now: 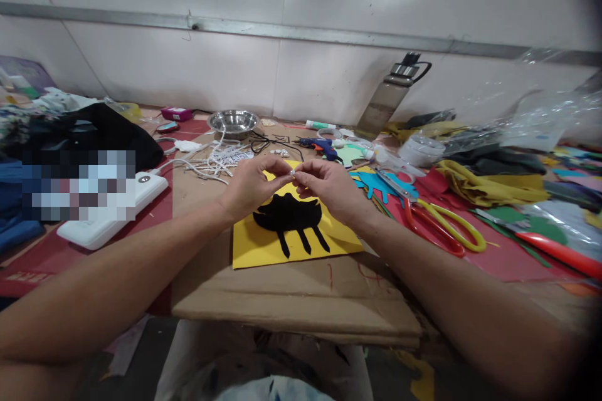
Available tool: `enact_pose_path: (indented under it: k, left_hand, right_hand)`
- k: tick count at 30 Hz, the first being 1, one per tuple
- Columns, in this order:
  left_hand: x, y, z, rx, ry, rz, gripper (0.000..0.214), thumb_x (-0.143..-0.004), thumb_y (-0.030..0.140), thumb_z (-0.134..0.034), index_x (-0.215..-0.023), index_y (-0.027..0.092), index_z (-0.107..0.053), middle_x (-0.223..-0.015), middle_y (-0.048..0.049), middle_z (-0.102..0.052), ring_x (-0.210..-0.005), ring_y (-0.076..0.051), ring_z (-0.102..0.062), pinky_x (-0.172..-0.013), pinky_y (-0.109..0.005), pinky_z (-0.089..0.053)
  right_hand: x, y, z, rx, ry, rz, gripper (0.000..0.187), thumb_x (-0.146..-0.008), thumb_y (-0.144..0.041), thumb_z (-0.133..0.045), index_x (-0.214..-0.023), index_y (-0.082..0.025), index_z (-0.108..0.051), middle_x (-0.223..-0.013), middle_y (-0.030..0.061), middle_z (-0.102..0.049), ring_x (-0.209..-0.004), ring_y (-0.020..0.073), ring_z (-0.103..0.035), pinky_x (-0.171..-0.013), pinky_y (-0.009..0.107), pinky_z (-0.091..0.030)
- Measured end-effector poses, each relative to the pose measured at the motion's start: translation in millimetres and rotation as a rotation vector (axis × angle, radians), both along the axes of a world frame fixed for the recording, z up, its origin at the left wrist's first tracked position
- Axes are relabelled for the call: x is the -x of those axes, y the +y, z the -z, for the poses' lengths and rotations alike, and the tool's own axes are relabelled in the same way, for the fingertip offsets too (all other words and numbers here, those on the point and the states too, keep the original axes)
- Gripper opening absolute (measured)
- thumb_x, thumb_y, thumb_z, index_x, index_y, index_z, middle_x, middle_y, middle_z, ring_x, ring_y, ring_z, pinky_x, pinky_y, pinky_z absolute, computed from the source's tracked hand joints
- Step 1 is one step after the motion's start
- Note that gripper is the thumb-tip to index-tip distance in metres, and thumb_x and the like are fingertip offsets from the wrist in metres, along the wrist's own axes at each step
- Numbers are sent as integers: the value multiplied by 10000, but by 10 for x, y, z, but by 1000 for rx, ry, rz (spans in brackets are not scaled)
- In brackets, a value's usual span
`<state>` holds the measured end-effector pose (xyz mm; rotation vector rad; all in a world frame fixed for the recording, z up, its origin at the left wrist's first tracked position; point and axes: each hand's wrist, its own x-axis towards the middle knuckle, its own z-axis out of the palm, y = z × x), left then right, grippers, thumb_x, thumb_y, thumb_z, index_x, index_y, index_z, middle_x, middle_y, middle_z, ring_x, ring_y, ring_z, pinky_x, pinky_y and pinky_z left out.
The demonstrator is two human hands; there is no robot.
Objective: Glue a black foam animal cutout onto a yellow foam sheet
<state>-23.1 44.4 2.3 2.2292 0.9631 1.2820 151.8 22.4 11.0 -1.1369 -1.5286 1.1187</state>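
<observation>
My left hand [256,185] and my right hand [324,187] meet fingertip to fingertip in the middle of the view. Between them they pinch a tiny whitish piece [292,173], too small to name. Beneath my hands lies a yellow sheet [249,250] on the cardboard. It bears a black cut-out shape [289,214] with a rounded body and several leg-like strips pointing toward me. My wrists partly cover the far part of the sheet.
Scissors with red and yellow handles [451,225] lie to the right, by blue cut-outs [376,185]. Behind are a blue glue gun [320,145], a metal bowl [232,122] and a tilted-looking water bottle [388,97]. A white power bank [110,213] lies left. Cardboard [291,304] covers the front.
</observation>
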Motion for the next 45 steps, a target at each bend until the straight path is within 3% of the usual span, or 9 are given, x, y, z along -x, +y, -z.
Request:
enact_pose_path:
  k: [12, 21, 29, 36, 45]
  left_hand:
    - [-16, -44, -36, 38, 12, 6, 75, -799, 239, -707, -775, 171, -723, -741, -8, -736, -653, -106, -641, -599, -215, -483]
    - [-22, -66, -62, 280, -90, 100, 99, -782, 242, -705, -782, 144, -712, -679, -16, -704, -543, -97, -611, -524, -217, -490]
    - [-29, -35, -57, 472, -217, 244, 153, -771, 285, -719, -811, 139, -695, -739, -38, -739, -660, -131, -685, -616, -250, -572]
    - [-25, -27, -55, 459, -215, 197, 175, -743, 282, -747, -770, 128, -669, -697, -36, -722, -566, -104, -641, -549, -227, -535]
    - [-25, -23, -12, 351, -163, 162, 146, -756, 283, -736, -755, 146, -683, -679, -32, -717, -553, -107, -638, -520, -217, -518]
  right_hand:
    - [-9, 4, 33, -47, -94, 15, 170, -781, -327, -633, -797, -159, -622, -681, 6, -597, -605, 111, -544, -610, 279, -490]
    - [-4, -15, 25, -115, -171, 34, 147, -789, -312, -589, -773, -169, -612, -639, 4, -586, -598, 125, -534, -598, 287, -459]
    - [1, -27, 13, -124, -157, 25, 137, -813, -307, -575, -798, -174, -604, -686, 1, -598, -610, 114, -533, -594, 272, -439]
    - [-2, -24, 23, -111, -139, 18, 188, -815, -339, -606, -853, -157, -631, -763, 31, -644, -628, 122, -560, -615, 288, -468]
    - [-23, -28, 20, -160, -211, 25, 140, -819, -310, -610, -819, -175, -646, -691, 12, -628, -627, 128, -571, -609, 288, -464]
